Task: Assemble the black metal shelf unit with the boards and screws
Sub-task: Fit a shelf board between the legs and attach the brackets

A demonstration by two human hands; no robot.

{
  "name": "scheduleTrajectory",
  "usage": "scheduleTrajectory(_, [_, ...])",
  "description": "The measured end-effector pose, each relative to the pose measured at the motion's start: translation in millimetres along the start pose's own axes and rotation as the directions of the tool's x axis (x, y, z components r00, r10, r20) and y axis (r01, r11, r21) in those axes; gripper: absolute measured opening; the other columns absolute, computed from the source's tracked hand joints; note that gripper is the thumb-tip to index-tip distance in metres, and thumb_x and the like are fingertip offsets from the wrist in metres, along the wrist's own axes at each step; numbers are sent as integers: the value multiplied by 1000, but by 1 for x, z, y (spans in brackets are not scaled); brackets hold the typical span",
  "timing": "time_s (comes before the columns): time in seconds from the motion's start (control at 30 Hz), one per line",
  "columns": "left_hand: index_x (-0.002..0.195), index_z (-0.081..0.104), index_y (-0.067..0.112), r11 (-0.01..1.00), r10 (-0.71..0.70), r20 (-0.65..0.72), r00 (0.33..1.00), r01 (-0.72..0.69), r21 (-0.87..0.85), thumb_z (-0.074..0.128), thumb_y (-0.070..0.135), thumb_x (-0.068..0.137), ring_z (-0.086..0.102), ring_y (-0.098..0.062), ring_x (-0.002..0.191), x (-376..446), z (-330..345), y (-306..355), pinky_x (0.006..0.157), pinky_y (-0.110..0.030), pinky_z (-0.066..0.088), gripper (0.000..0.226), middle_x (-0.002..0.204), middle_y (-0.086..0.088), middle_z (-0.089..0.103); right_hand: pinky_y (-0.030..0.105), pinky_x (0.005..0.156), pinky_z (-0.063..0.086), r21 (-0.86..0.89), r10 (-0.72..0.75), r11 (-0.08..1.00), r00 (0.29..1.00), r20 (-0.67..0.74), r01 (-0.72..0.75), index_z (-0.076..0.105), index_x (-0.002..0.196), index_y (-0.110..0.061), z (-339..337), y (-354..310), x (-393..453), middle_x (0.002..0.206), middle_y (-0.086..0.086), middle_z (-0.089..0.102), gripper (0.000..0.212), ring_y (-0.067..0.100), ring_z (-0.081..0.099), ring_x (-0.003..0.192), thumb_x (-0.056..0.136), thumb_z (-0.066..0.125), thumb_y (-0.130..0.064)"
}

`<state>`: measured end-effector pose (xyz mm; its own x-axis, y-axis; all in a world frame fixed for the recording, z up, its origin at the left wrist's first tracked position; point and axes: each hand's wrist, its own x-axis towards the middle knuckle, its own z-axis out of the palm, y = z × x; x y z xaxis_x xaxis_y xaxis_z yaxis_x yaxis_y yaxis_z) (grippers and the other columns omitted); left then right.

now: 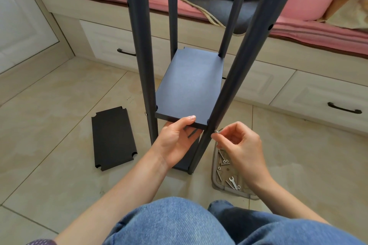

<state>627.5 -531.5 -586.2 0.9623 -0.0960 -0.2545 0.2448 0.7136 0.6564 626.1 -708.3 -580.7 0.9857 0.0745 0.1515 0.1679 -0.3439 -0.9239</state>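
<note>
Head cam: left hand (175,141) grips the near edge of the shelf board (189,87), thumb on top. Right hand (239,145) pinches a screw (216,131) right against the front-right post (239,77), just left of its fingertips; board's long axis runs away from both hands. Box print up top isn't readable.
</note>
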Motion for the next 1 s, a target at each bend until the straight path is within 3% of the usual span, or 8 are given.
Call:
scheduleTrajectory(0.33, [110, 66, 12, 1000, -2, -2, 1000, 2, 12, 68, 16, 81, 74, -22, 98, 1, -1, 0, 83, -31, 60, 29, 101, -8, 74, 36, 66, 59, -13, -12, 1000, 1000, 1, 12, 69, 79, -23, -3, 3, -2, 72, -4, 71, 11, 15, 70, 66, 82, 79, -18])
scheduleTrajectory(0.53, [108, 66, 14, 1000, 3, -12, 1000, -3, 30, 68, 17, 80, 74, -22, 96, 2, -2, -1, 82, -31, 60, 28, 97, -6, 75, 21, 64, 54, -141, -103, 985, 995, 9, 103, 71, 83, -23, -1, 2, -2, 72, -11, 69, 6, 8, 67, 68, 84, 76, -22])
scheduleTrajectory(0.77, [89, 78, 19, 998, -3, -24, 1000, 5, 56, 69, 19, 80, 75, -21, 95, 2, -3, -1, 81, -31, 60, 12, 96, -6, 75, 13, 58, 47, -172, -59, 983, 995, 81, 72, 70, 82, -16, 5, -2, 2, 68, -8, 69, 19, 4, 65, 64, 97, 60, -22])
scheduleTrajectory(0.93, [80, 82, 25, 997, 13, -32, 999, -11, 71, 68, 19, 82, 75, -19, 95, 1, -2, -1, 82, -30, 60, 15, 95, -3, 76, 26, 60, 51, -245, -81, 964, 993, 82, 99, 66, 78, -18, 1, -1, 3, 67, -8, 66, 22, 9, 64, 64, 95, 61, -31])
scheduleTrajectory(1.0, [82, 81, 24, 998, 18, -40, 999, -15, 65, 66, 16, 85, 74, -19, 95, 1, -1, -1, 83, -31, 59, 17, 95, -4, 75, 25, 59, 50, -302, -132, 940, 986, 97, 156, 64, 80, -19, 0, -1, 2, 67, -10, 63, 19, 8, 62, 66, 93, 64, -32])
